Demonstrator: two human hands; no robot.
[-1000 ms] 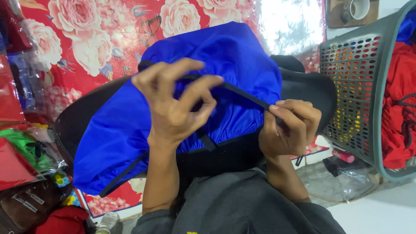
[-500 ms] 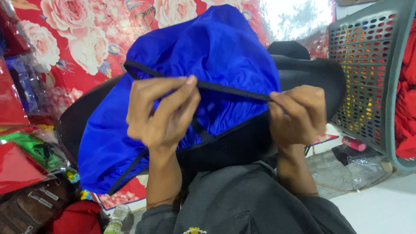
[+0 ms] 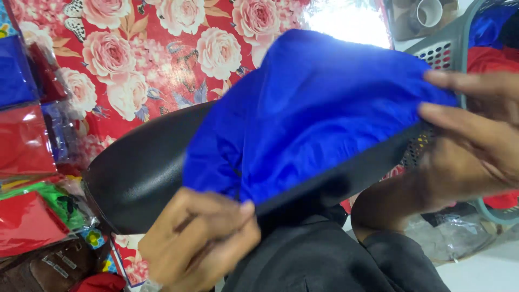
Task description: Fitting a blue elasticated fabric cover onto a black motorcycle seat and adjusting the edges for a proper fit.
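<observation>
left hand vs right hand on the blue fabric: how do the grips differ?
The left hand is curled shut, pinching the lower edge of the blue fabric; the right hand has fingers stretched out flat along the upper right edge. Left hand sits low and centre, right hand high at the frame edge. Both grip the same blue fabric.

A red cloth with pink roses [image 3: 162, 59] covers the floor; a grey perforated basket [image 3: 440, 51] stands right, with glare above.
</observation>
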